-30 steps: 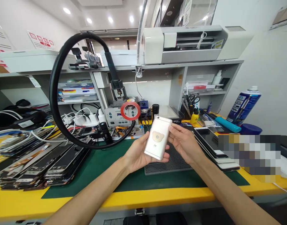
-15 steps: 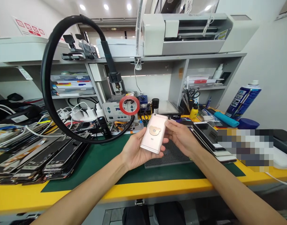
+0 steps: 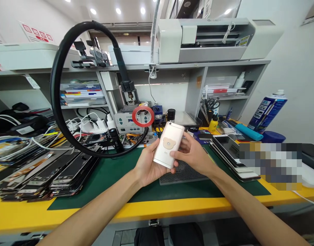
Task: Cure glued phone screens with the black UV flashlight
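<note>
A pale gold smartphone [image 3: 162,153] is held up over the bench, its back facing me, with a bear-shaped sticker [image 3: 169,143] in the middle. My left hand [image 3: 146,164] cradles it from below and the left, the thumb along its left edge and fingertips showing past its right edge. On the other side, my right hand [image 3: 194,153] grips the phone's right edge, its thumb on the lower back and the other fingers partly hidden behind. Beneath the hands lies a dark perforated mat [image 3: 182,176] on a green work mat [image 3: 116,174].
Stacks of phone screens [image 3: 67,174] lie on the left, and more phones [image 3: 226,147] are piled at right. A black hose [image 3: 55,85] loops near a red tape roll [image 3: 134,116]. At the far right stands a blue spray can [image 3: 266,111].
My right thumb has moved from the phone's upper right edge down onto its lower back. The phone's back has turned slightly, and the camera view has shifted a little.
</note>
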The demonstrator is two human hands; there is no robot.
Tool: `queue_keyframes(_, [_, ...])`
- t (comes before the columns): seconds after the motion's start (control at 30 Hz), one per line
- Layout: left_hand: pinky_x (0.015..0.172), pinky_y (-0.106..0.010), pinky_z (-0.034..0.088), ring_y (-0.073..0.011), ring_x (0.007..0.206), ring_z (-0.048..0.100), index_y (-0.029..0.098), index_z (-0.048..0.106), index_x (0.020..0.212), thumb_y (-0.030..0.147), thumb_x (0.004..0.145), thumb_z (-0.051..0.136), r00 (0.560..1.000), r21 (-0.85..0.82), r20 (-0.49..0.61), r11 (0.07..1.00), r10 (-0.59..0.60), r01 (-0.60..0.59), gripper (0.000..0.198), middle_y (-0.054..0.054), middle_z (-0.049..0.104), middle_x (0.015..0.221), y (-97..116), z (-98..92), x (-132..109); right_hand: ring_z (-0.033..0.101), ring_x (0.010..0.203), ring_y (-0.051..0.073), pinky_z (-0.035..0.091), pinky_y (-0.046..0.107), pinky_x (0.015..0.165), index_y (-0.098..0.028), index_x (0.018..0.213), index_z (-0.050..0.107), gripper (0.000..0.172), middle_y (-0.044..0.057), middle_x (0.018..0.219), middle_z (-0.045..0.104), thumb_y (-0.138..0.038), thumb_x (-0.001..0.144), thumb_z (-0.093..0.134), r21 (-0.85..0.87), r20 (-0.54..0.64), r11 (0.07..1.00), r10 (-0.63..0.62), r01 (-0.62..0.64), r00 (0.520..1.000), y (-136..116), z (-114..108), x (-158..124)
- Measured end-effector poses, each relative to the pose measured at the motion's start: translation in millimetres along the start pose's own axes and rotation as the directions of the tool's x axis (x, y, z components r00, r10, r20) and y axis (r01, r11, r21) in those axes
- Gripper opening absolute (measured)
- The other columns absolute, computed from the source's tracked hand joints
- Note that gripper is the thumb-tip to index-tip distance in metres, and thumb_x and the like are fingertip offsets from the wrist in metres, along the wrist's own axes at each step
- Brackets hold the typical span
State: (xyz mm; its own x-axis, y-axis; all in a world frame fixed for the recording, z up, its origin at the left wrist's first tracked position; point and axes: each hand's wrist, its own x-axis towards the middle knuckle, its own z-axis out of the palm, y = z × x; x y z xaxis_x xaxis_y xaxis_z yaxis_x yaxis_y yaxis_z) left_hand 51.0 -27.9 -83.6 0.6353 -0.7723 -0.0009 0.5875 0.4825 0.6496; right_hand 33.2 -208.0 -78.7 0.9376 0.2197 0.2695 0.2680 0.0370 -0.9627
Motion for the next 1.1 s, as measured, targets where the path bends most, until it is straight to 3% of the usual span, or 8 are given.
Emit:
queue_keyframes(0.2, [0.075, -0.038, 0.049, -0.0266, 0.086, 0.064, 0.009, 0.061, 0.125, 0.053, 0.099, 0.032, 1.000, 0.034, 0.019, 0.999, -0.023, 0.022, 0.059, -0.019, 0.064, 0.106, -2.6, 3.5, -1.0, 0.064, 0.079, 0.017, 0.053, 0.026, 0.065, -0.016, 0.112, 0.065, 0.046, 0.008, 0.097, 0.070, -0.052, 0.084, 0.071, 0.006, -0.201, 0.996, 0.084, -0.084, 0.976, 4.9, -4.8, 5.0])
queue_keyframes(0.4, [0.079, -0.038, 0.049, -0.0262, 0.089, 0.062, 0.007, 0.061, 0.125, 0.052, 0.100, 0.032, 0.999, 0.037, 0.004, 0.998, -0.043, 0.043, 0.059, -0.018, 0.062, 0.106, -5.7, 7.7, -1.1, 0.063, 0.072, 0.019, 0.051, 0.029, 0.058, -0.012, 0.111, 0.068, 0.057, 0.011, 0.091, 0.070, -0.063, 0.089, 0.056, -0.018, -0.295, 0.992, 0.114, -0.125, 0.949, 9.9, -8.3, 9.3])
queue_keyframes(0.53, [0.084, -0.042, 0.050, -0.0272, 0.094, 0.062, 0.008, 0.060, 0.127, 0.051, 0.100, 0.035, 0.999, 0.053, 0.015, 0.997, -0.051, 0.050, 0.057, -0.018, 0.062, 0.108, -7.0, 7.0, -0.5, 0.062, 0.105, 0.023, 0.055, 0.028, 0.077, -0.022, 0.153, 0.032, 0.097, 0.012, 0.135, 0.056, -0.051, 0.074, 0.080, -0.117, -0.310, 0.991, 0.027, -0.066, 0.950, 11.9, -6.2, 7.0])
queue_keyframes(0.6, [0.086, -0.045, 0.050, -0.0270, 0.093, 0.063, 0.011, 0.058, 0.131, 0.047, 0.100, 0.039, 0.999, 0.078, -0.004, 0.996, -0.048, 0.049, 0.052, -0.016, 0.063, 0.108, -7.5, 6.8, -0.6, 0.060, 0.113, 0.024, 0.056, 0.030, 0.084, -0.031, 0.158, 0.015, 0.119, 0.011, 0.150, 0.040, -0.046, 0.066, 0.088, -0.208, -0.231, 0.977, -0.006, -0.043, 0.973, 11.6, -5.0, 3.2])
queue_keyframes(0.7, [0.087, -0.046, 0.050, -0.0272, 0.094, 0.063, 0.012, 0.058, 0.131, 0.044, 0.099, 0.043, 0.998, 0.126, -0.034, 0.990, -0.055, 0.059, 0.048, -0.015, 0.063, 0.107, -8.9, 7.1, -1.0, 0.059, 0.113, 0.026, 0.056, 0.035, 0.086, -0.038, 0.158, 0.009, 0.124, 0.010, 0.157, 0.027, -0.049, 0.063, 0.088, -0.301, -0.155, 0.953, -0.010, -0.037, 0.988, 9.2, -4.0, -2.0])
queue_keyframes(0.83, [0.078, -0.043, 0.051, -0.0261, 0.088, 0.062, 0.011, 0.063, 0.117, 0.050, 0.098, 0.044, 0.995, 0.166, -0.059, 0.982, -0.081, 0.089, 0.048, -0.015, 0.062, 0.099, -11.0, 7.2, -1.6, 0.050, 0.125, 0.029, 0.054, 0.033, 0.088, -0.035, 0.155, 0.027, 0.108, 0.007, 0.158, 0.025, -0.054, 0.066, 0.085, -0.356, -0.159, 0.934, -0.040, -0.019, 0.986, 5.5, -4.8, -1.5])
queue_keyframes(1.0, [0.060, -0.030, 0.043, -0.0185, 0.074, 0.056, 0.013, 0.061, 0.105, 0.053, 0.097, 0.046, 0.989, 0.162, -0.077, 0.977, -0.126, 0.137, 0.045, -0.010, 0.057, 0.090, -11.7, 4.8, -3.4, 0.059, 0.114, 0.022, 0.053, 0.031, 0.090, -0.024, 0.127, 0.062, 0.058, 0.007, 0.127, 0.061, -0.048, 0.077, 0.078, -0.232, -0.270, 0.972, -0.111, 0.048, 0.956, 5.4, -8.7, 8.1])
queue_keyframes(1.1, [0.055, -0.026, 0.035, -0.0144, 0.069, 0.051, 0.013, 0.060, 0.104, 0.054, 0.096, 0.046, 0.984, 0.137, -0.077, 0.976, -0.163, 0.172, 0.044, -0.008, 0.054, 0.089, -12.1, 3.5, -4.4, 0.064, 0.106, 0.021, 0.053, 0.032, 0.093, -0.019, 0.113, 0.068, 0.043, 0.006, 0.112, 0.068, -0.047, 0.081, 0.074, -0.168, -0.317, 0.983, -0.130, 0.080, 0.940, 5.8, -10.9, 11.0])
